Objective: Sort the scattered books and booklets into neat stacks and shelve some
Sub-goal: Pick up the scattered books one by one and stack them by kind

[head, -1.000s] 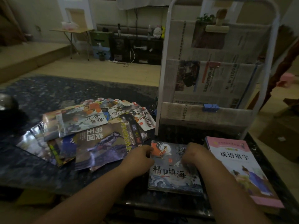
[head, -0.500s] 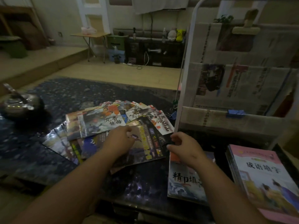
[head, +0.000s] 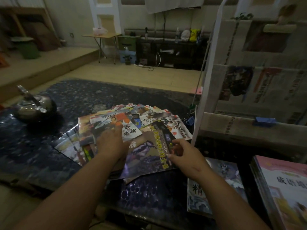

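Note:
A fan of scattered booklets [head: 114,120] lies across the middle of the dark marbled table [head: 149,193]. On top near me is a bird-cover booklet [head: 149,156] with yellow lettering. My left hand [head: 110,144] rests flat on the pile, its fingers reaching over an orange-figure booklet [head: 121,120]. My right hand [head: 184,155] pinches the bird booklet's right edge between thumb and curled fingers. To the right, a blue wave-cover booklet [head: 232,173] lies flat, partly hidden by my right forearm. A stack topped by a pink book [head: 285,183] sits at the far right.
A white metal rack [head: 207,77] draped with newspapers [head: 265,90] stands at the table's right, close behind the pile. A metal kettle [head: 33,105] sits at the left. A blue binder clip [head: 190,121] lies by the rack's foot.
Both hands left the wave-cover booklet and moved left onto the scattered pile. My right hand now holds the bird booklet's edge. My view swung left.

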{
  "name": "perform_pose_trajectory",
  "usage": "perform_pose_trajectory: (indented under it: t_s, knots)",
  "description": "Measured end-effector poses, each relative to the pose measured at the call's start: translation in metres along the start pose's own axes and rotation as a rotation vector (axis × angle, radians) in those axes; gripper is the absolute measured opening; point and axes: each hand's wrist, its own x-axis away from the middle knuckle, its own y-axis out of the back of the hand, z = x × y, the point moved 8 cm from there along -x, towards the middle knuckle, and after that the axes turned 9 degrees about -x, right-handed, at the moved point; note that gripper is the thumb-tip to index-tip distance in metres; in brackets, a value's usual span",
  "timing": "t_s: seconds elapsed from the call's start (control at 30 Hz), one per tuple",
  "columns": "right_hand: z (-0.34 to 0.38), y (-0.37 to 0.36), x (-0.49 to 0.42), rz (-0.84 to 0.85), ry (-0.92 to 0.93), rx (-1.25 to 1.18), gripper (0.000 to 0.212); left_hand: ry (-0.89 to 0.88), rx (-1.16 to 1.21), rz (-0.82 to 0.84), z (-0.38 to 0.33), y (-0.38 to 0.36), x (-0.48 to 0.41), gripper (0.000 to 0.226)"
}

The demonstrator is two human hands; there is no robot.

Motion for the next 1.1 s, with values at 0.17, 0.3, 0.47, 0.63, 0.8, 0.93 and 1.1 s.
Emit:
perform_pose_trajectory:
  t_s: [0.17,0.3,0.47,0.63,0.8,0.93,1.1]
  knots:
    - [-0.001,-0.001,0.001,0.007,-0.006,-0.005,0.049,-0.155,-0.083,-0.145,-0.02,0.015,0.01,0.026]
    - [-0.004,0.003,0.001,-0.021,-0.014,-0.037,0.042,-0.235,0.008,-0.178,-0.035,0.037,0.016,0.024]
    - [-0.014,0.02,0.001,-0.114,-0.11,-0.236,0.029,-0.409,0.016,-0.195,-0.072,0.079,0.045,0.024]
    - [-0.02,0.027,0.014,-0.121,-0.31,-0.783,0.017,-0.779,0.188,-0.564,-0.107,0.12,0.099,0.023]
    - [-0.025,0.048,0.027,-0.197,-0.366,-0.89,0.009,-0.99,0.261,-0.618,-0.142,0.115,0.134,0.018]
    - [-0.037,0.062,0.035,-0.243,-0.427,-0.842,0.029,-1.119,0.27,-0.566,-0.161,0.11,0.153,0.018]
    - [-0.049,0.097,0.045,-0.338,-0.433,-0.606,0.043,-0.844,0.572,-0.314,-0.16,0.1,0.14,0.04]
